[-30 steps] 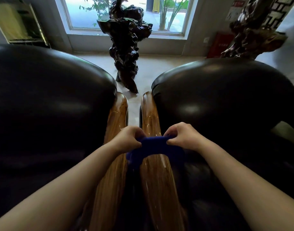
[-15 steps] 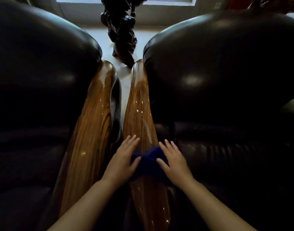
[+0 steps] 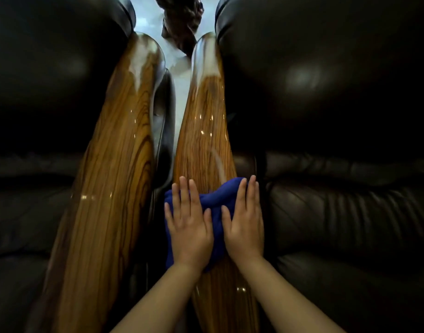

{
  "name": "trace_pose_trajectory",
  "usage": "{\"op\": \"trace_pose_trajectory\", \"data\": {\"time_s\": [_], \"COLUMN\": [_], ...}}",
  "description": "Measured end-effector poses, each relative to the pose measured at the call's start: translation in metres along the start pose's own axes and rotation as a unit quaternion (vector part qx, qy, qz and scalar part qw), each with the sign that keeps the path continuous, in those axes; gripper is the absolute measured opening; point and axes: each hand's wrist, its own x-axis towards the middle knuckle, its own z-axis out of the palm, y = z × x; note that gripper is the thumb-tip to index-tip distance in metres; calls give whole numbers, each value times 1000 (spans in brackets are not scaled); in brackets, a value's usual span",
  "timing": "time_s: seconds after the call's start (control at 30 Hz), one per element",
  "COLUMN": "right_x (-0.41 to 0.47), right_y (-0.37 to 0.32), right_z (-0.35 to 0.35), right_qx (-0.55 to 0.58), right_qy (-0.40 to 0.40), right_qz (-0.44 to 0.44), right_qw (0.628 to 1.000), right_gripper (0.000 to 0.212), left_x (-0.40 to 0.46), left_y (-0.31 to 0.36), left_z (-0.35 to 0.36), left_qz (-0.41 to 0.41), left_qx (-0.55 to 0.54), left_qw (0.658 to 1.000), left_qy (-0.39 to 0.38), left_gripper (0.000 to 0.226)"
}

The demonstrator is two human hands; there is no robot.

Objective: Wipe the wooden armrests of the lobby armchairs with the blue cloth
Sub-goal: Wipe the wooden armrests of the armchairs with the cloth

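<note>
Two glossy wooden armrests run side by side away from me, the left one (image 3: 115, 164) and the right one (image 3: 203, 131). A blue cloth (image 3: 215, 200) lies bunched across the right armrest. My left hand (image 3: 189, 227) and my right hand (image 3: 245, 224) both rest flat on the cloth, palms down and fingers stretched out, pressing it onto the wood. Most of the cloth is hidden under my hands.
Dark leather armchairs flank the armrests, one on the left (image 3: 50, 68) and one on the right (image 3: 326, 80). A narrow gap with pale floor (image 3: 179, 75) separates them. A dark carved sculpture (image 3: 182, 22) stands beyond the gap.
My hands went from pinching the cloth in the air to lying flat on it on the right armrest. My view has tilted down and moved closer to the armrests.
</note>
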Motion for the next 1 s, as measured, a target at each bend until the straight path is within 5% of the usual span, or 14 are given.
{"op": "trace_pose_trajectory", "data": {"time_s": [0.33, 0.43, 0.53, 1.0], "right_x": [83, 56, 68, 244], "right_y": [-21, -9, -8, -42], "right_z": [-11, -11, -10, 0], "right_qx": [-24, -12, -39, -55], "right_qy": [-13, -66, -109, -103], "right_qz": [-100, -150, -138, -98], "right_qw": [995, 986, 984, 988], "right_gripper": [63, 58, 58, 56], "left_x": [82, 50, 63, 255], "left_y": [7, -7, -18, 10], "left_z": [-28, -30, -25, -24], "left_qz": [13, 100, 102, 114], "left_qx": [-59, -73, -24, -15], "left_qw": [997, 991, 986, 976], "left_qy": [50, -43, -128, -185], "left_gripper": [67, 62, 61, 61]}}
